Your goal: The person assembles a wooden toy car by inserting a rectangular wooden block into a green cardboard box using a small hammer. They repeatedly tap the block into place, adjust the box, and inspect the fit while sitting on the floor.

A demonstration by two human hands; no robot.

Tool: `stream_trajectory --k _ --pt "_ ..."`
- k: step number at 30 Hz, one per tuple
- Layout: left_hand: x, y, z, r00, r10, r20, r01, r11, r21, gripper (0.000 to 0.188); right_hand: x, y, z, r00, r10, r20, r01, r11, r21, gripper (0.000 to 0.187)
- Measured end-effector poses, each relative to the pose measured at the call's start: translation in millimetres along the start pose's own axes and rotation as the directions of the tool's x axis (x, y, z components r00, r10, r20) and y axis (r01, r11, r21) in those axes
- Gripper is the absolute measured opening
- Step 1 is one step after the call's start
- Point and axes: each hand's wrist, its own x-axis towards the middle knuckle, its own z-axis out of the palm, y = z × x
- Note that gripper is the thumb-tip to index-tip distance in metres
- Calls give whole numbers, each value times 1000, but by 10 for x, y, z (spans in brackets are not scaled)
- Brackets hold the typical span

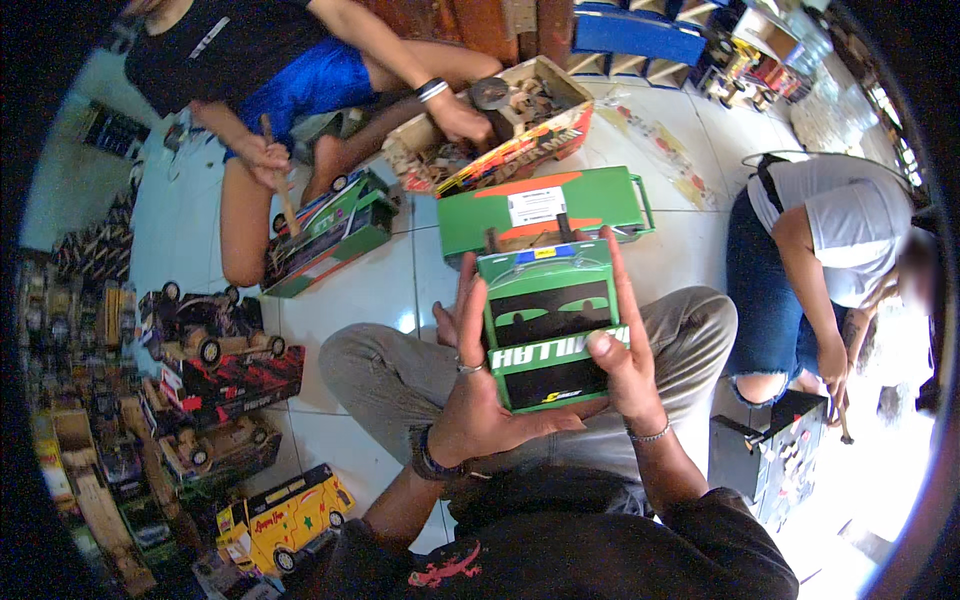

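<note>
Above my lap I hold a green toy truck cab (pixel 548 375) with black window panels, white lettering and a blue-yellow sticker along its far edge. My left hand (pixel 470 400) wraps its left side and lower corner, thumb stretched along the near edge. On the right side, my right hand (pixel 630 365) grips it, thumb resting on the front face and index finger stretched upward. Just beyond is a long green toy body (pixel 600 200) with orange patches and a white label. Dark strips lie between the two pieces; I cannot tell whether they are joined.
A co-worker at far left holds a stick against a green toy truck (pixel 335 240) and reaches into a cardboard box (pixel 545 140) of wooden pieces. Another person at right bends over a black box (pixel 790 450). Toy trucks, including a yellow one (pixel 290 520), stand at left.
</note>
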Motion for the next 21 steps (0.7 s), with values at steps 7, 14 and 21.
stream_trajectory --k 7,14,21 --pt "67 -47 -277 974 212 79 -207 977 -57 151 14 120 -80 996 -27 -83 18 993 -117 98" --pt "-748 189 -1090 914 -405 6 318 727 608 42 -27 246 -231 970 22 -242 -16 1000 27 83" --pt "-1838 332 -798 345 -931 120 752 351 559 50 16 269 -248 960 1 -282 0 1000 2 81"
